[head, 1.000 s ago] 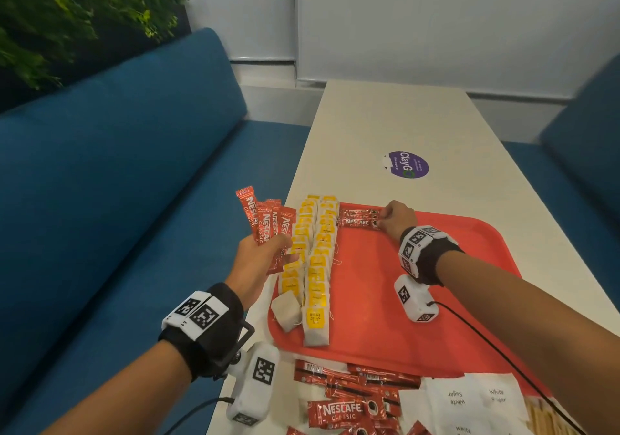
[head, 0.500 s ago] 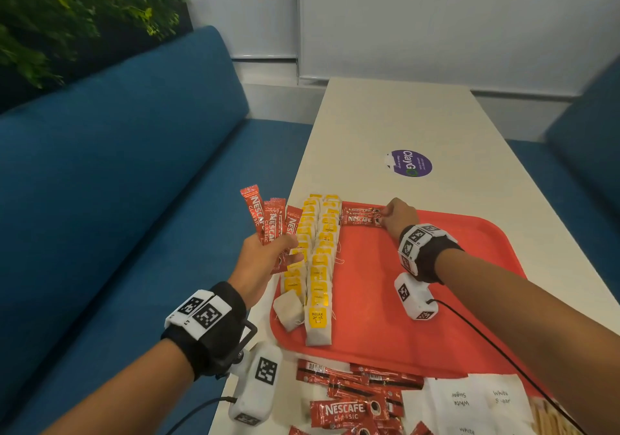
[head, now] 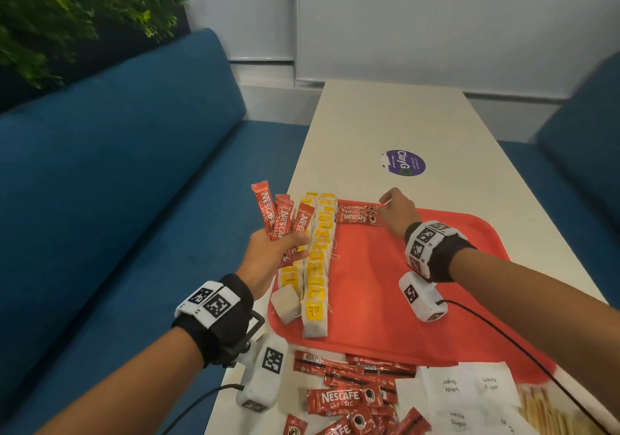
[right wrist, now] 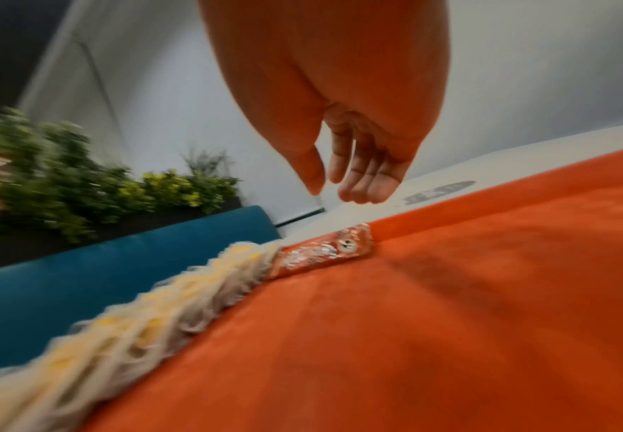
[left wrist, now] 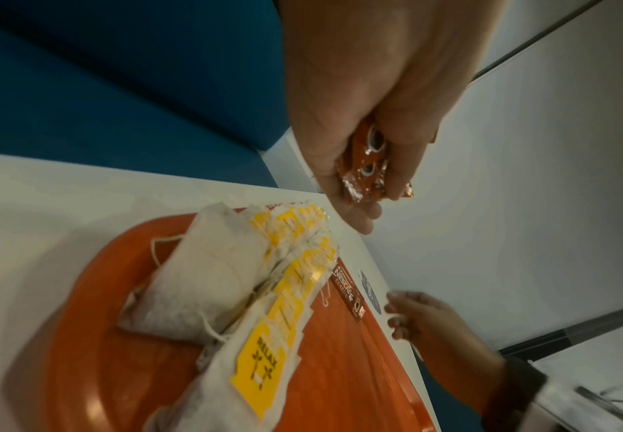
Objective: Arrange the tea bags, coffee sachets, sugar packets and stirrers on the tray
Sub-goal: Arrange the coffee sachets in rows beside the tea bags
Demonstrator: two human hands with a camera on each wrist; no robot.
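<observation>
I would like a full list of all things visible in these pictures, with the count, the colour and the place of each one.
tray: one, red, on the table.
tea bags: many, white with yellow tags, two rows along the tray's left side.
placed coffee sachets: about two, red, tray's far edge beside the tea bags.
loose coffee sachets: many, red, on the table before the tray.
sugar packets: several, white, near the tray's front right corner.
stirrers: count unclear, pale wood, right of the sugar.
table: one, off-white.
sticker: one, purple, on the table.
sofas: two, blue, either side.
plant: green, far left.
left hand: grips a bunch of held sachets.
right hand: fingers loose, above the placed sachets.
</observation>
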